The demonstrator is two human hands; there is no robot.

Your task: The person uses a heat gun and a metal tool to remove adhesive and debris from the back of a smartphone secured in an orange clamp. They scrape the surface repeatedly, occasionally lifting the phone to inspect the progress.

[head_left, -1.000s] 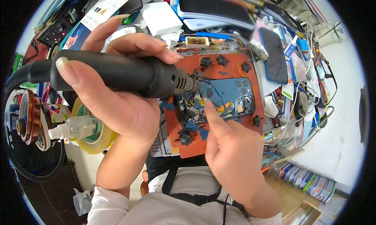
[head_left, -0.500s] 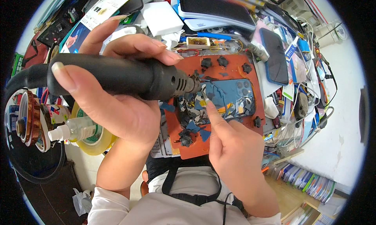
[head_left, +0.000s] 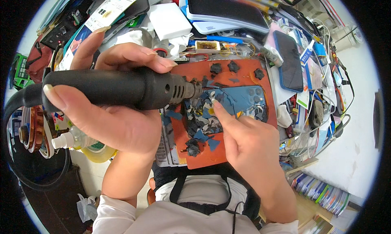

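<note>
At the far left a tape roll [head_left: 95, 152] and a small clear bottle [head_left: 71, 139] sit beside a black cable loop. The left hand [head_left: 110, 115] is wrapped tightly around a black heat gun [head_left: 118, 88], whose metal nozzle points right at a blue phone [head_left: 240, 99] lying on an orange mat [head_left: 211, 152]. The phone's back is broken into dark shards. The right hand [head_left: 250, 142] holds nothing, its 1 extended forefinger pressing on the phone just beside the nozzle. Further right lies another dark phone [head_left: 289, 62].
</note>
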